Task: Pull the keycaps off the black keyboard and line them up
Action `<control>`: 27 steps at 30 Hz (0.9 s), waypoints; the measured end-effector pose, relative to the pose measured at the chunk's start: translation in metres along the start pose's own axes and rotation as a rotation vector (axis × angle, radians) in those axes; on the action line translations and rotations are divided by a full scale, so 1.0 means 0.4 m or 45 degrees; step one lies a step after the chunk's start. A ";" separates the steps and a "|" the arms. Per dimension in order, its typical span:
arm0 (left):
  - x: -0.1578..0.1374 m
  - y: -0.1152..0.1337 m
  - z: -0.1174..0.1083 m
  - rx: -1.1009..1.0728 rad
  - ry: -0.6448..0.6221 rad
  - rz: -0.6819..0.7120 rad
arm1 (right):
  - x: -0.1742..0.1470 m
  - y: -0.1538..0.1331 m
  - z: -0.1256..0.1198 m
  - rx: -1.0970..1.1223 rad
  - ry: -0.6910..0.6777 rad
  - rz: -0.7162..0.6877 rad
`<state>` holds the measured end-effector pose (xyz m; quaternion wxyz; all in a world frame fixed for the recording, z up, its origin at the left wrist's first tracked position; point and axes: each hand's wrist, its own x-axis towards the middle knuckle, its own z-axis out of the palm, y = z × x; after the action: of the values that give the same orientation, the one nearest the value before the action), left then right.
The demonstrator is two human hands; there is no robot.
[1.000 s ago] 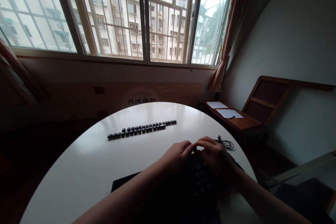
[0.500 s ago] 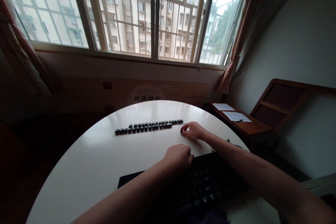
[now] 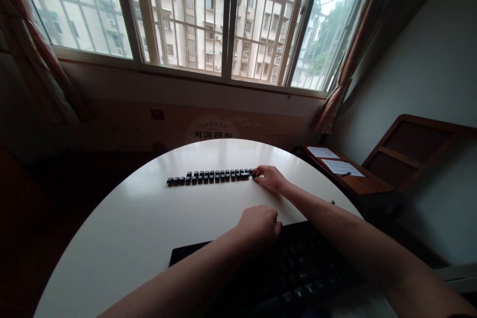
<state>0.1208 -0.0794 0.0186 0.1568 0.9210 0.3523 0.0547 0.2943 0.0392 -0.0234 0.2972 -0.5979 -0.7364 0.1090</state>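
While my right hand pinches a keycap beside the keycap rows, probably for precision, I cannot tell whether my left hand grips anything.

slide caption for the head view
Right hand at the right end of the keycaps, left hand by the keyboard.

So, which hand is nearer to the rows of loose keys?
Right. The right hand is at the right end of the loose keys; the left hand is farther away, by the keyboard.
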 end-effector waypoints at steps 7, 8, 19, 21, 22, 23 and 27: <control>0.002 -0.001 -0.001 0.010 -0.039 -0.021 | 0.027 -0.002 0.017 0.050 0.001 0.045; 0.002 -0.002 0.000 0.012 -0.041 -0.024 | 0.031 -0.003 0.019 0.053 0.001 0.056; 0.001 0.002 -0.002 0.038 -0.040 -0.025 | 0.034 -0.013 0.026 0.061 0.050 0.119; 0.002 0.001 -0.002 0.034 -0.029 -0.020 | 0.030 -0.017 0.025 0.055 0.072 0.117; 0.002 0.001 -0.001 0.030 -0.025 -0.018 | 0.028 -0.021 0.022 0.053 0.084 0.112; 0.002 0.000 0.000 0.026 -0.025 -0.018 | 0.025 -0.026 0.017 0.053 0.098 0.103; 0.002 0.001 0.001 0.030 -0.047 -0.027 | 0.003 -0.064 -0.039 0.065 0.211 0.029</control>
<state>0.1217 -0.0793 0.0184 0.1531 0.9199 0.3597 0.0319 0.2819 0.0304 0.0025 0.3710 -0.6054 -0.6994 0.0815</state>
